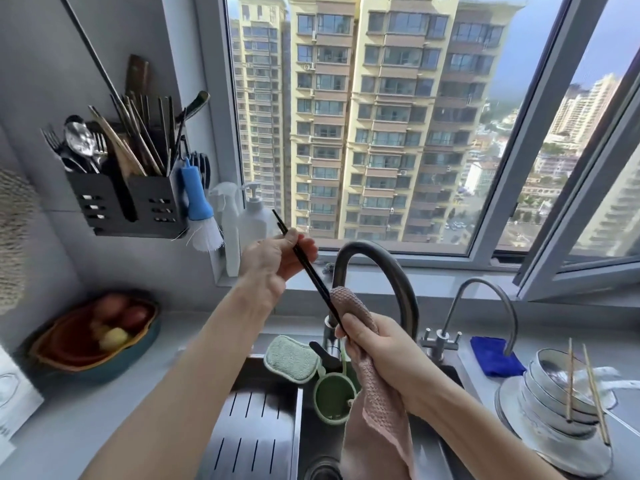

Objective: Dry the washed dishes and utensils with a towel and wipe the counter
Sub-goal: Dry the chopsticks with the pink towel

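Single head view, close, angled down over sink (311, 427), facing window (363, 116).

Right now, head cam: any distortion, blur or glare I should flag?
Head view: wide-angle bending, the window frame leans and bows toward the edges; soft blur at the left margin, fruit bowl and wall smeared; centre sharp, black chopsticks, pink towel and both hands crisp; daylight from the window, glare only as a sheen on the stacked bowls.

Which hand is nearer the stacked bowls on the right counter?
Right. The right hand, wrapping the pink towel around the black chopsticks, sits just left of the stacked bowls. The left hand is higher and further left, towards the utensil rack.
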A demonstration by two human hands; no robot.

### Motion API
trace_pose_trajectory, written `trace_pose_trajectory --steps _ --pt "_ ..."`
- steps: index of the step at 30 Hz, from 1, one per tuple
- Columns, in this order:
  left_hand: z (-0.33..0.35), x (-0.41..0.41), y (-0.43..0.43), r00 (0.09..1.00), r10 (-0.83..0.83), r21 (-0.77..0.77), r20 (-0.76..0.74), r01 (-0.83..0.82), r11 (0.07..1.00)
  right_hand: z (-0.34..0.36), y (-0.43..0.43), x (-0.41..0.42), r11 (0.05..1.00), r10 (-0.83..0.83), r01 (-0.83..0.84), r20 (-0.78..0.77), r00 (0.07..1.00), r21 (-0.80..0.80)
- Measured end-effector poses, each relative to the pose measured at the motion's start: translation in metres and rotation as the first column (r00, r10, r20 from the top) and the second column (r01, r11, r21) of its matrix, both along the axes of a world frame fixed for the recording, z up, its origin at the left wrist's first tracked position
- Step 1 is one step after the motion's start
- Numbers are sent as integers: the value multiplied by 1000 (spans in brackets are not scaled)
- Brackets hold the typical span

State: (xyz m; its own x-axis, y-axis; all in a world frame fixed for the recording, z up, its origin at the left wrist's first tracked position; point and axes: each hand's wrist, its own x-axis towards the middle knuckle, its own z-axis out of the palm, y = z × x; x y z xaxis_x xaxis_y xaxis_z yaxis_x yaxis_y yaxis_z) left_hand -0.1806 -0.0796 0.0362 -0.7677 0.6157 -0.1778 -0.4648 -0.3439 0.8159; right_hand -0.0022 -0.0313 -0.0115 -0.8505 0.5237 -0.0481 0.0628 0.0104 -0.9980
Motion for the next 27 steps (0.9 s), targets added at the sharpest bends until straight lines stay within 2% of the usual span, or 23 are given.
trace_pose_trajectory --steps 3,7,9,11,14,15,17,19,22,25,27 --pt "-9 -2 3 1000 -12 -45 25 13 999 -2 3 3 999 2 -4 41 999 49" --pt "-12 -30 -11 994 98 -19 44 -97 995 -9 3 10 990 35 -54 142 989 134" --pt "-9 -40 -20 993 118 -15 26 -118 993 -8 6 6 970 22 -68 195 981 233" --pt "-7 -47 -25 990 142 -4 20 -142 990 0 13 -3 926 -70 -2 179 981 376" --pt "-4 -47 -29 992 129 10 0 -129 992 24 19 -22 812 -205 170 1 979 559" --pt "-4 -43 -28 995 96 -2 -19 -97 995 29 16 -32 762 -192 164 -24 981 626" --pt "-2 -33 -24 998 53 -5 -32 -53 999 33 5 -56 694 -96 25 58 994 719" --pt "3 -28 -21 996 79 29 -28 -78 996 23 -5 -77 723 -7 -88 135 991 685" --pt "6 -32 -29 990 119 50 -79 -115 992 10 -8 -90 777 15 -18 10 1000 630" --pt "-11 -25 -36 966 -27 -97 -258 2 995 13 -14 -95 796 21 54 -117 993 603" --pt "-23 -17 -38 948 -78 -139 -310 36 990 16 -17 -101 822 39 52 -147 988 567"
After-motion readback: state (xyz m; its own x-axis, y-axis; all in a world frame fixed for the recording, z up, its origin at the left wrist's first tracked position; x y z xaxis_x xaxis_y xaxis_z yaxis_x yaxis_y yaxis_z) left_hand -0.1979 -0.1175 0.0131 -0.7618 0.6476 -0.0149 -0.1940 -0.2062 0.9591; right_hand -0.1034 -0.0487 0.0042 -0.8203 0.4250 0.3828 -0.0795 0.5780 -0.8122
